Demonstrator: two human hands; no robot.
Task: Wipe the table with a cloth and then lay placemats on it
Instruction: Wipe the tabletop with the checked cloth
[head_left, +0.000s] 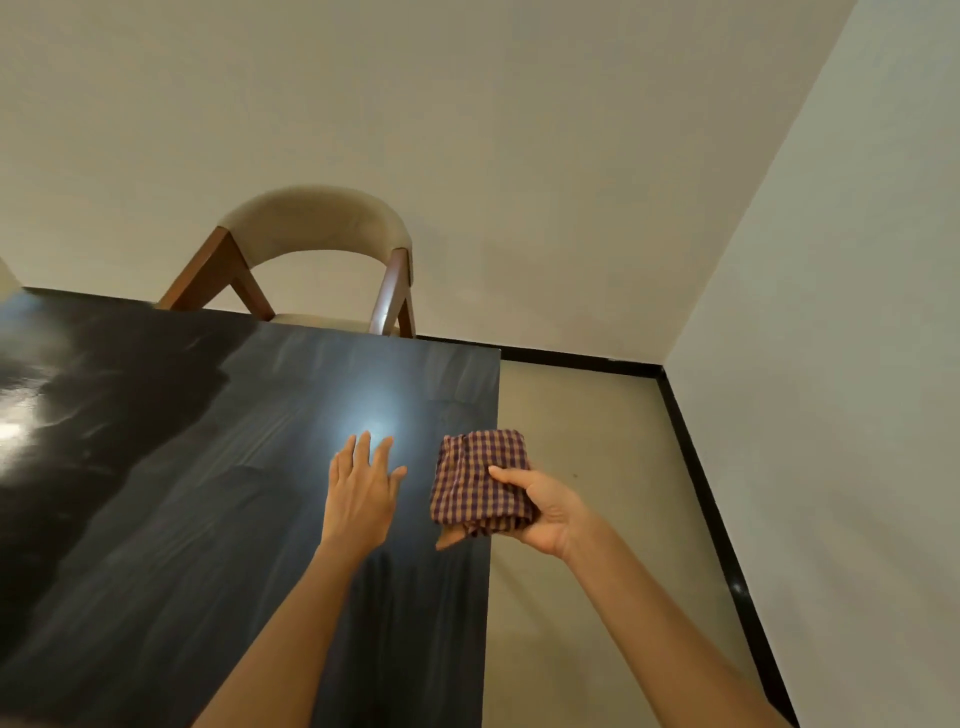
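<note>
Gripping the folded checked cloth (480, 483) at the dark table's (208, 467) right edge, the right hand (545, 512) has its thumb on top and fingers beneath. It looks light, soft and floppy, best kept bunched in the palm. The left hand (358, 493) lies beside it, fingers spread flat.

No readable text, labels, brands, nos. or signs anywhere in view.
</note>
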